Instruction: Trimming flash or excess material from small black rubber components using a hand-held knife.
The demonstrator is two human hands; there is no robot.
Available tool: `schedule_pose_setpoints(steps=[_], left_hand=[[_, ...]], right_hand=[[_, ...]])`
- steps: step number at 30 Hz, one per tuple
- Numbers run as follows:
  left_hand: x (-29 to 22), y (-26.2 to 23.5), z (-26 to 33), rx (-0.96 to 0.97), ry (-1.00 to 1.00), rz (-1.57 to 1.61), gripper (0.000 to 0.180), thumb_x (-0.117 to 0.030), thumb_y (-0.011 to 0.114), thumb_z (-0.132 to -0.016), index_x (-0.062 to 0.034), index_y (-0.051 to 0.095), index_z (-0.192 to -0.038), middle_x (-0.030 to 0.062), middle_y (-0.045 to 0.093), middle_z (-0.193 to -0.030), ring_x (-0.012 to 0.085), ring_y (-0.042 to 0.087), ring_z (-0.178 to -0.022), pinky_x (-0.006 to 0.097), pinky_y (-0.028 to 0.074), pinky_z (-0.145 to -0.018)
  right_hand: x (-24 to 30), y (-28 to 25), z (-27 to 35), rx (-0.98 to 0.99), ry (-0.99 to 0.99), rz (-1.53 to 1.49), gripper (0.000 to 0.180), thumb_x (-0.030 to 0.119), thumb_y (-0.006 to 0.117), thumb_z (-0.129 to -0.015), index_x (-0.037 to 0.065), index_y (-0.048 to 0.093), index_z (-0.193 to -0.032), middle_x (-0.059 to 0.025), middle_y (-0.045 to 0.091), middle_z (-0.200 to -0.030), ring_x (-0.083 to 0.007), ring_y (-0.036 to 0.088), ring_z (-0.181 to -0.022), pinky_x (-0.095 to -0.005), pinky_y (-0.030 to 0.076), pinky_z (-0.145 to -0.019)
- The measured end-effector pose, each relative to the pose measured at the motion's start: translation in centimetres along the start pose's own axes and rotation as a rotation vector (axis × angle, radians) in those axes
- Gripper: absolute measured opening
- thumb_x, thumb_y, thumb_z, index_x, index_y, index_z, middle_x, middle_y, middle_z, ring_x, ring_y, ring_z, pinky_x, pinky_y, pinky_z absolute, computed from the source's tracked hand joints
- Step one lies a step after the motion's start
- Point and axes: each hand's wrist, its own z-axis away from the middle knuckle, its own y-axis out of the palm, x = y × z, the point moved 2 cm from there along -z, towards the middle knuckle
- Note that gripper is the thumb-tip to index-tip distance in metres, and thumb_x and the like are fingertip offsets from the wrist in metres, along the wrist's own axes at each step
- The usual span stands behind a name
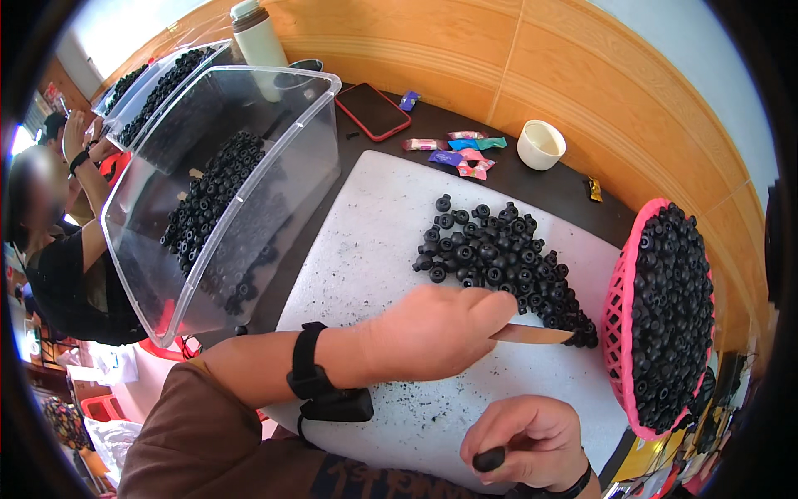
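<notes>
Two clear bins (249, 158), one pink basket (619, 333), one white cup (540, 144), one phone (372, 111)

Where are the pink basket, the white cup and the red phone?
pink basket (616, 308), head view, left rim.
white cup (541, 144), head view, rim and inside.
red phone (373, 111), head view, middle of its back.

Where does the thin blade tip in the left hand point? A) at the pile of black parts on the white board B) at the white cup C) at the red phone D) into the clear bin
A: the left hand holds the blade with its tip at the edge of the black parts pile on the white board.
</notes>
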Motion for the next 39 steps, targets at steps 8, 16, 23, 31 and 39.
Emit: schedule_pose_setpoints(steps=[8,16,23,31,39], left_hand=[[-0.7,-1.1,0.2,-0.008,-0.235,0.671,0.009,-0.01,0.05,-0.087,-0.0014,0.05,-0.092,0.0028,0.05,-0.073,0.0121,0.045,-0.059,0.026,0.04,-0.055],[-1.3,-0.4,0.4,0.203,-0.18,1.016,0.019,-0.021,0.046,-0.092,-0.0028,0.05,-0.089,-0.0003,0.047,-0.07,0.0062,0.041,-0.066,0.023,0.036,-0.057],[-1.3,-0.1,0.4,0.213,-0.185,1.122,0.019,-0.02,0.043,-0.093,-0.0019,0.049,-0.088,-0.0003,0.046,-0.069,0.0065,0.039,-0.065,0.023,0.035,-0.057],[-1.3,-0.1,0.6,0.083,-0.08,0.82,0.011,-0.012,0.052,-0.086,-0.0014,0.05,-0.086,0.0051,0.049,-0.067,0.0166,0.048,-0.055,0.028,0.039,-0.051],[-1.6,0.0,0.7,-0.077,0.201,0.203,0.02,-0.01,0.064,-0.07,-0.0027,0.051,-0.084,0.0059,0.047,-0.064,0.0235,0.051,-0.05,0.033,0.04,-0.04]], right_hand=[[-0.4,-2.2,-1.8,-0.237,-0.259,-0.099,0.02,0.01,0.065,-0.077,0.002,0.049,-0.084,-0.0069,0.053,-0.068,-0.0102,0.048,-0.052,-0.0225,0.039,-0.047],[-0.5,-2.4,-1.7,-0.242,-0.203,-0.083,0.021,0.001,0.064,-0.075,0.002,0.051,-0.091,-0.0048,0.056,-0.078,-0.0086,0.052,-0.064,-0.0209,0.042,-0.056],[-0.6,-2.6,-1.7,-0.216,-0.214,-0.003,0.021,-0.002,0.063,-0.076,0.002,0.051,-0.092,-0.0036,0.056,-0.082,-0.0072,0.051,-0.069,-0.0197,0.042,-0.06],[-0.7,-2.4,-1.6,-0.214,-0.205,-0.045,0.022,-0.001,0.063,-0.076,0.001,0.049,-0.092,-0.0055,0.056,-0.083,-0.0076,0.052,-0.067,-0.0194,0.043,-0.057],[-1.0,-2.6,-1.2,-0.212,-0.205,-0.039,0.022,0.007,0.063,-0.079,0.0,0.047,-0.094,-0.0076,0.055,-0.089,-0.0112,0.055,-0.079,-0.0226,0.044,-0.07]])
